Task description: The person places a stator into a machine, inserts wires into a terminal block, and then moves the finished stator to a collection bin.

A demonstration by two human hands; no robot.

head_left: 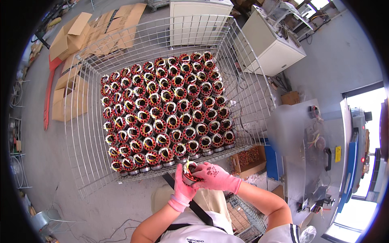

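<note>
Head view: wire cage point(251, 85) of wound stators point(166, 109).

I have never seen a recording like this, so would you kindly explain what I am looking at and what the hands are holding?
There is no machine here: the single picture comes from a wide fisheye camera on a person's head, looking down, so straight edges bend near the rim. The two forearms entering from below are that person's own, in pink gloves. The left hand and right hand together hold one motor stator, a metal ring with red and yellow windings. Just beyond them stands a wire mesh cage on the floor, packed with rows of stators of the same kind. Flattened cardboard boxes lie to its left, and a pale cabinet stands to its right.
</note>
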